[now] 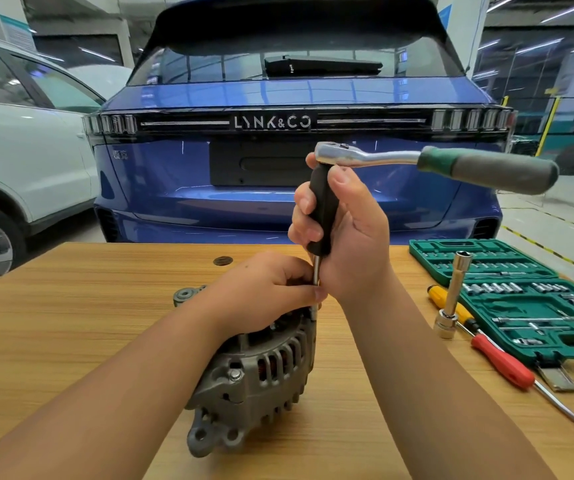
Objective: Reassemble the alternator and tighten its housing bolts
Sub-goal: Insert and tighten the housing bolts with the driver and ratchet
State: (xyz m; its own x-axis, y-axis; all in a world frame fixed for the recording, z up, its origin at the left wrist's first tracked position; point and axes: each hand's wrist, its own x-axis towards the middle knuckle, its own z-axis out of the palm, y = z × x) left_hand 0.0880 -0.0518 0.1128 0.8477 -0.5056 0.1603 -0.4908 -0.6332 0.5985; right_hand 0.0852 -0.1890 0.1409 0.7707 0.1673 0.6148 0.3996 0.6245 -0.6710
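Observation:
A grey alternator [254,379] lies on the wooden table [71,306], one housing bolt [235,375] showing on its near side. My left hand [264,289] rests on top of it and pinches the lower end of a steel shaft [316,271] at the housing's upper right edge. My right hand [344,233] grips the black handle [323,209] of that upright driver. A chrome ratchet [365,155] with a green and grey grip [489,169] sits on the handle's top, pointing right. The socket tip is hidden by my fingers.
An open green socket set case [520,296] lies at the right. Beside it are a long socket extension [451,299] standing up, a yellow screwdriver [448,304] and a red screwdriver [507,365]. A blue car [278,188] stands behind the table, a white car [19,161] to the left.

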